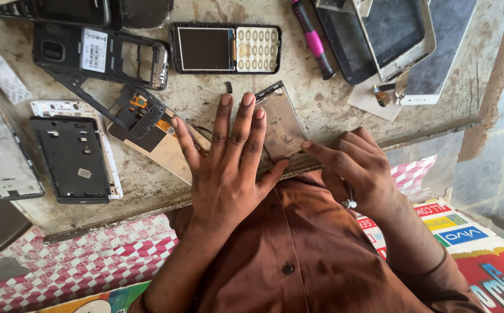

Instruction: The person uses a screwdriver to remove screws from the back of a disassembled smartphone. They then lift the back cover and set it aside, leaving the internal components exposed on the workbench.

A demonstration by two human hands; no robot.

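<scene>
Metal plate flat on bench, between hands; left hand splayed, touching it; right hand pinching corner.

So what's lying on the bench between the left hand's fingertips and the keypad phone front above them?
In the head view, only a small dark part lies between the left hand and the keypad phone front; otherwise bare bench.

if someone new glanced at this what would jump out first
First the two hands at the bench's near edge: the left hand lies flat with fingers spread, and the right hand touches the corner of a bare metal phone plate. Around them the worn table is strewn with phone parts, notably an opened keypad phone at top centre and a pink-handled screwdriver beside it.
</scene>
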